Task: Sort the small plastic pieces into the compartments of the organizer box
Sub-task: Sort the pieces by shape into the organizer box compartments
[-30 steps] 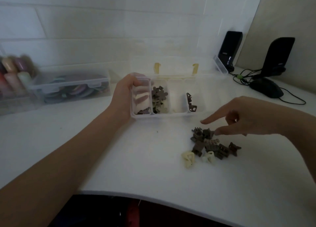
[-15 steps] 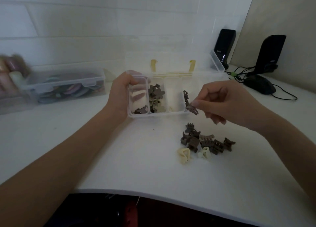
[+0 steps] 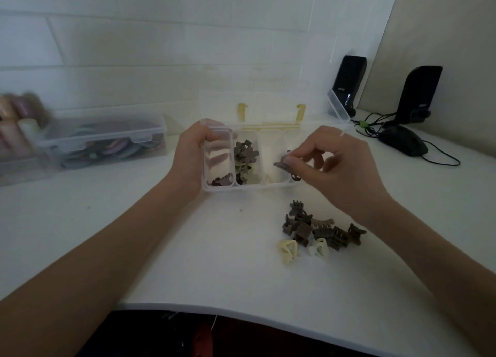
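Observation:
A clear organizer box (image 3: pixel 249 187) with several compartments stands open on the white table, lid tilted back. My left hand (image 3: pixel 192 155) grips its left end, fingers curled inside the leftmost compartment. Small brown clips lie in the first two compartments (image 3: pixel 245 162). My right hand (image 3: pixel 330 163) pinches a small brown clip (image 3: pixel 281 165) over the right-hand compartments. A pile of brown clips (image 3: pixel 319 229) lies on the table in front of the box, with two cream clips (image 3: pixel 288 250) at its near edge.
A clear storage box (image 3: pixel 107 141) with coloured items stands at the left, blurred bottles beside it. Two black speakers (image 3: pixel 350 84) and a black mouse (image 3: pixel 404 140) with cables sit at the back right. The table's front edge (image 3: pixel 241 312) curves below.
My right hand picked a brown clip from the pile and carried it up over the box's right compartments. My left hand kept its hold on the box.

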Motion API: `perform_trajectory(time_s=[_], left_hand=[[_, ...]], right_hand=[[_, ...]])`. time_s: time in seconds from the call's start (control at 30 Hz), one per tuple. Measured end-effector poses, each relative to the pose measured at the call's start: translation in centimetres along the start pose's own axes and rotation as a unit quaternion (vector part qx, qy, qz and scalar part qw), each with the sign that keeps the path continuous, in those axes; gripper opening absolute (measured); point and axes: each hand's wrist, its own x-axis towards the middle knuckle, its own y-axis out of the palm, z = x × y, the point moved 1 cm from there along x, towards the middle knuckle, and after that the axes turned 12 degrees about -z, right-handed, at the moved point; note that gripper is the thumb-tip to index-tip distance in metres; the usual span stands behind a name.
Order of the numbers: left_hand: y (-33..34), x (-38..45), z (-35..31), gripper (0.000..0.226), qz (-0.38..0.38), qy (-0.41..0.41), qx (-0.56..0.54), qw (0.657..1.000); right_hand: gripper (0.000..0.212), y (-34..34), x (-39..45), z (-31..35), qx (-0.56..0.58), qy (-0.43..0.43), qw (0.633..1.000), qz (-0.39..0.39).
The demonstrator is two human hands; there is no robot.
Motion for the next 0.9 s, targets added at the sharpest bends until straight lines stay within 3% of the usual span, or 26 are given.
perform_trajectory(time_s=[0.23,0.3,0.4,0.53,0.77,0.9], left_hand=[[0.1,0.2,0.3,0.012,0.025,-0.008,-0.024,0.999],[-0.1,0.3,0.4,0.016,0.024,-0.009,-0.019,0.999],[-0.1,0.3,0.4,0.007,0.027,-0.006,-0.012,1.0],[0.2,0.0,0.2,0.009,0.011,-0.006,-0.016,1.0],[0.3,-0.1,0.0,0.009,0.012,-0.044,-0.012,0.999],[0.5,0.0,0.0,0.013,-0.007,0.003,-0.01,1.0]], right_hand=[[0.007,5.4,2.0,5.4,-0.172,-0.234,0.957,0.015],[0.011,6.5,2.2,6.0,-0.183,-0.208,0.961,0.019],[0.021,7.5,2.2,5.6,-0.174,-0.102,0.979,0.039],[0.017,8.0,1.3,4.4,-0.194,-0.049,0.98,0.012],[0.02,8.0,0.6,3.8,-0.242,-0.109,0.963,0.05],[0.019,6.7,1.5,3.5,-0.148,-0.097,0.983,0.036]])
